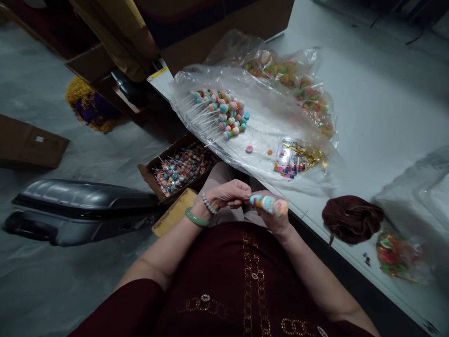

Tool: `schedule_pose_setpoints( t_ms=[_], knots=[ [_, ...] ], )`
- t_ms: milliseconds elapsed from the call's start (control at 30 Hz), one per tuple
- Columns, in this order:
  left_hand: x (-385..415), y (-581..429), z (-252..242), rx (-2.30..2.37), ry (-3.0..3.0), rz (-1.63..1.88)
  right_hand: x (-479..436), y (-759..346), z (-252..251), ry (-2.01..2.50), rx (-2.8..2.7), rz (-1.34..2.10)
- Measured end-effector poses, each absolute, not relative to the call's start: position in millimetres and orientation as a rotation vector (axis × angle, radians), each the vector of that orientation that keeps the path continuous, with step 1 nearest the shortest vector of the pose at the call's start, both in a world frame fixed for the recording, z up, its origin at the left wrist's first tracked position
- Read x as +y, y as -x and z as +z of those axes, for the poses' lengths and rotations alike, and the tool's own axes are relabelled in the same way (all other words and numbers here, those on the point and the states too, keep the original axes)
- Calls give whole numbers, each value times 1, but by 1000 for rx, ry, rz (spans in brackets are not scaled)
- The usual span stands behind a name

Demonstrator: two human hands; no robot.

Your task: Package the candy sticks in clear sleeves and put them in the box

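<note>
Pastel candy roll (269, 204) sits grasped in our right hand (275, 220). Our left hand (228, 194) pinches its end, near boxed lollipops (182, 168).

lollipops (219, 112) lie on a plastic bag (277, 121), right of a cardboard tray (149, 175).

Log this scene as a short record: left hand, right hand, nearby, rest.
left hand: left hand pinches one end of a pastel candy roll
right hand: right hand grips its other end
nearby: lollipops on clear plastic; cardboard box of lollipops
rest: dark red cloth; grey suitcase
</note>
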State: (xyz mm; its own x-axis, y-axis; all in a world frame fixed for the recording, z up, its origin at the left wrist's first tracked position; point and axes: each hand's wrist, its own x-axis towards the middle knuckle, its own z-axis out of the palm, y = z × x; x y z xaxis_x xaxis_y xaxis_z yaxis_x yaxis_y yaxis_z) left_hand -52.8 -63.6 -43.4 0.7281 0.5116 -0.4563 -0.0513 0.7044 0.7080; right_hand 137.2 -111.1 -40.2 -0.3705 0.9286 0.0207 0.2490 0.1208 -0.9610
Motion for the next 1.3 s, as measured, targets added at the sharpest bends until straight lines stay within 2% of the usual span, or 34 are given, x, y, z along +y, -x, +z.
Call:
schedule_pose_setpoints(
  t_ms=[133,200,267,367,467,533,667,767,933,1000,1100,1233,1300],
  knots=[
    [-43,77,-3,752,-1089,94,-113,-131,-13,884,-2431,812],
    [-43,75,18,861,-1229,164,-102,-126,-1,922,-2524,738],
    [-55,62,32,1065,-1334,492,-85,-120,7,1099,-2367,796],
    [-79,37,32,1390,-1368,1004,-60,-107,8,1282,-1833,1092],
    [-88,30,10,1420,-1107,1235,-54,-95,-2,1221,-1517,1347],
    [-85,40,-9,1240,-810,1123,-60,-92,-13,1211,-1466,1318],
    [-82,64,-34,806,-535,554,-74,-101,-32,1246,-1652,1157],
    [-85,72,-37,888,-750,520,-73,-111,-39,1248,-1668,1362],
    [-86,78,-27,1157,-1553,693,-68,-110,-39,1146,-1263,2081],
    [-88,87,-25,1246,-1820,606,-68,-104,-38,1151,-1181,2171],
    [-89,114,-27,1449,-2003,402,-60,-94,-39,1266,-1280,2025],
    [-78,155,-35,2223,-1864,157,-35,-84,-45,1385,-1377,1653],
    [-64,162,-38,2435,-1876,145,-25,-75,-48,1409,-1397,1579]
  ],
)
